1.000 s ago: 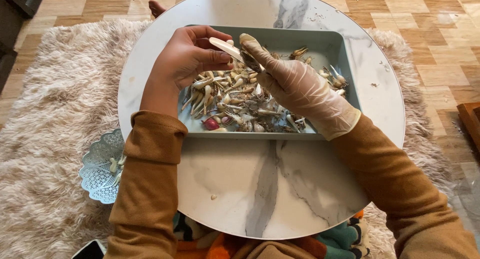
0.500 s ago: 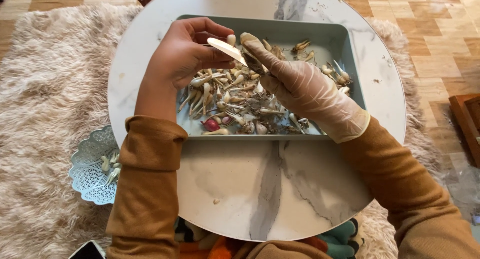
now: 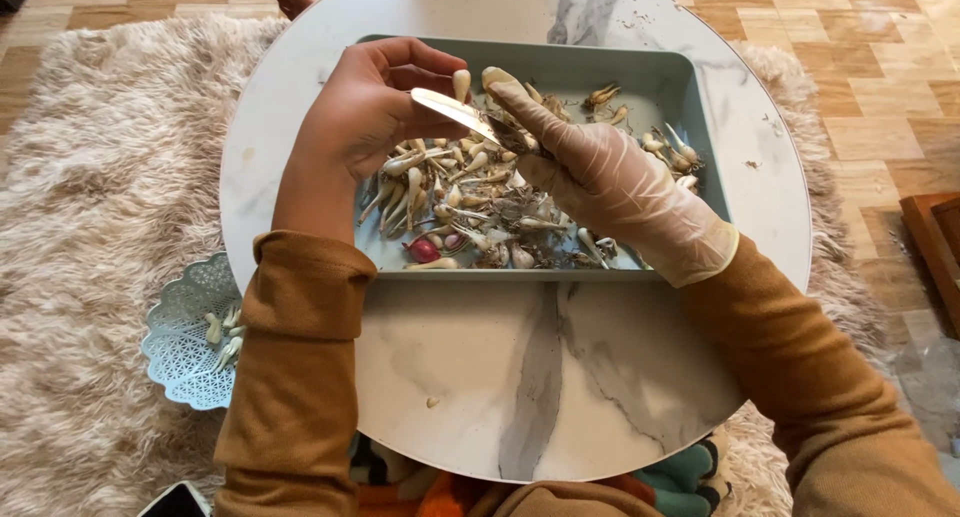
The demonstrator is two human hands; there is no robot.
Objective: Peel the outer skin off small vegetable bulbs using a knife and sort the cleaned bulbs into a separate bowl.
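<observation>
- Head view looks straight down on a round white marble surface [image 3: 520, 377] that stands on a shaggy beige rug [image 3: 90, 177] over a wooden parquet floor [image 3: 860, 67].
- On the far half of that surface sits a rectangular grey-green tray [image 3: 640, 72], with both hands working above its middle.
- Inside the tray lies a loose heap of small pale bulbs [image 3: 470, 197] with roots and dry skins attached, one reddish bulb [image 3: 424, 250] near the front wall, and a thinner scatter of bulbs toward the right end.
- Right hand [image 3: 600, 177], in a thin clear glove, is closed around the handle of a small knife [image 3: 455, 110] whose blade points left.
- Left hand [image 3: 365, 117], bare, curls its fingers inward and pinches one small bulb [image 3: 461, 82] between thumb and fingertips, held just above the blade, over the tray.
- Beside the surface's left edge, lower down on the rug, a pale blue lace-patterned dish [image 3: 180, 357] holds only a few clean-looking bulbs [image 3: 222, 329].
- As a judgement: the trimming looks to be at an early stage, since the dish carries a handful while the tray's heap remains large and untrimmed.
</observation>
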